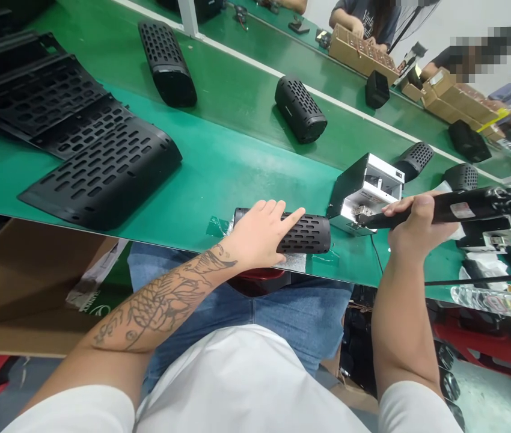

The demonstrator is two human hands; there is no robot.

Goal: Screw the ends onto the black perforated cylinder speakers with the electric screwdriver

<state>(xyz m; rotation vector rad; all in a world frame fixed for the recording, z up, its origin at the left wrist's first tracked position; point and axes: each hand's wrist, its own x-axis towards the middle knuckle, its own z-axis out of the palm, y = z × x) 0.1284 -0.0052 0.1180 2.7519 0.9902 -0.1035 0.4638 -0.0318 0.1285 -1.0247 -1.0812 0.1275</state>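
Note:
My left hand [258, 236] lies across a black perforated speaker casing [307, 233] at the bench's near edge. Its thumb is on the near side and its fingers reach over the far side, the index finger stretched out to the right. My right hand [415, 222] is wrapped around a black electric screwdriver [458, 207], held almost level. The screwdriver's tip meets the front of a silver and black screw feeder [368, 189], and I cannot tell whether a screw is on it. A whitish pad [295, 262] shows under the casing.
Perforated black panels [102, 168] lie overlapping on the left. Speakers [301, 108] stand on the green surface [237, 72] beyond a bench edge. A cable [481, 280] runs along the right. Across the line, people work at cardboard boxes [364, 53]. An open carton [34, 270] sits below left.

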